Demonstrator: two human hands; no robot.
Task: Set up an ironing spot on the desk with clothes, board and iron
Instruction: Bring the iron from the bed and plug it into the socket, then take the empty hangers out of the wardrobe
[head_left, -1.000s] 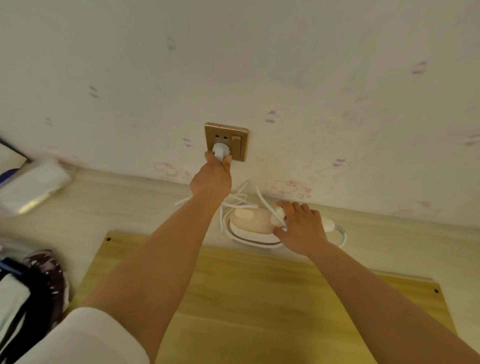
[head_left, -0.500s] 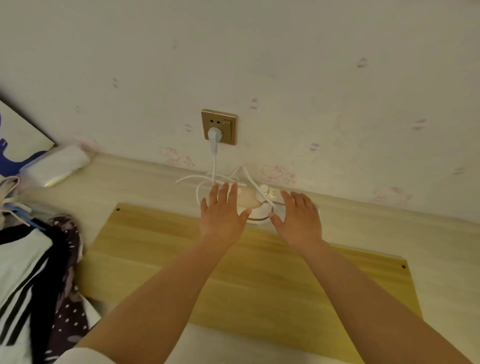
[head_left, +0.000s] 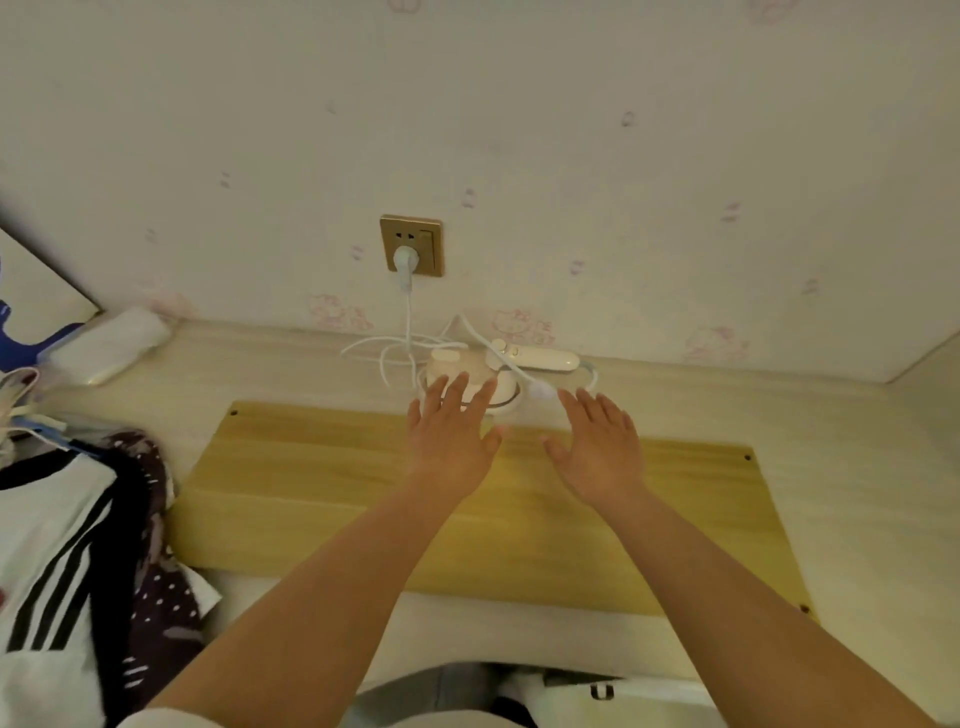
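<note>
A yellow wooden board (head_left: 322, 493) lies flat on the pale desk (head_left: 841, 467). Behind its far edge sits a small white and pink iron (head_left: 530, 359) with a coiled white cord (head_left: 384, 358). Its white plug (head_left: 405, 259) is in the gold wall socket (head_left: 413, 244). My left hand (head_left: 451, 435) hovers open over the board's far edge, fingertips just in front of the iron. My right hand (head_left: 597, 441) is open beside it, holding nothing. A pile of clothes (head_left: 78, 545), white with black stripes and dark dotted fabric, lies at the left of the board.
A white pack (head_left: 104, 343) lies at the back left of the desk by the wall. Hangers (head_left: 26, 410) rest on top of the clothes. A framed picture (head_left: 31, 312) leans at the far left. The wall runs right behind the iron.
My left hand has let go of the plug, now seated in the socket, and dropped to the board. My right hand has come off the iron. Both hands have pulled slightly back.
</note>
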